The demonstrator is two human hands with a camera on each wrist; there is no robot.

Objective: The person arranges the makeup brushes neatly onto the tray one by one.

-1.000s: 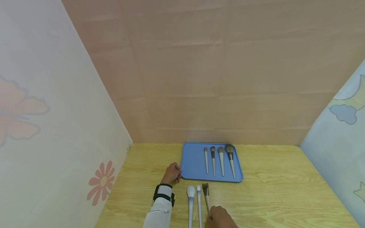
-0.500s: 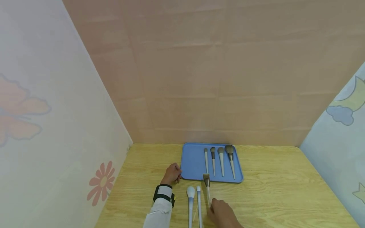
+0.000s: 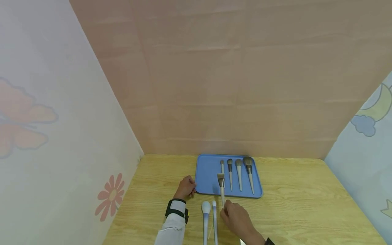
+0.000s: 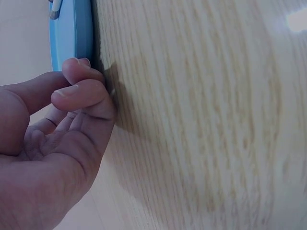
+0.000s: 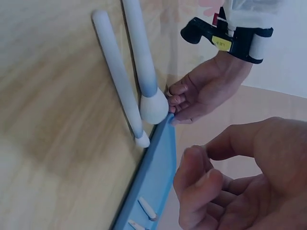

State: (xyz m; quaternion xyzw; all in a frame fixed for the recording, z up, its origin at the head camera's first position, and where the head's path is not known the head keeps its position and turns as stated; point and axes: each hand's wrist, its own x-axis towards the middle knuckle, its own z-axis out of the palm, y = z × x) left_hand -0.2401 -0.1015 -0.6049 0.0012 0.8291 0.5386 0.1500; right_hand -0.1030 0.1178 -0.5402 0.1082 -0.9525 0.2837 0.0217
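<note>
My right hand [image 3: 238,217] pinches a makeup brush [image 3: 222,190] with a flat dark head and pale handle, its head above the blue tray [image 3: 206,170]. In the right wrist view the curled right hand [image 5: 240,182] shows, but the held brush does not. At the tray's near left corner my left hand [image 3: 185,187] holds the rim between thumb and bent fingers; the left wrist view shows these fingertips against the tray's edge [image 4: 82,33]. Several brushes lie side by side on the tray, among them a large dark-headed brush [image 3: 249,173] at the right.
Two brushes with blue-white handles, one with a large white head [image 3: 206,208] and one slim [image 3: 214,217], lie on the wooden table [image 3: 300,197] in front of the tray. A thin stick [image 3: 210,232] lies between them. Walls stand at the back and both sides.
My right hand has moved forward with the flat brush, raising it from beside the two table brushes to above the tray. The left hand has stayed at the tray's corner.
</note>
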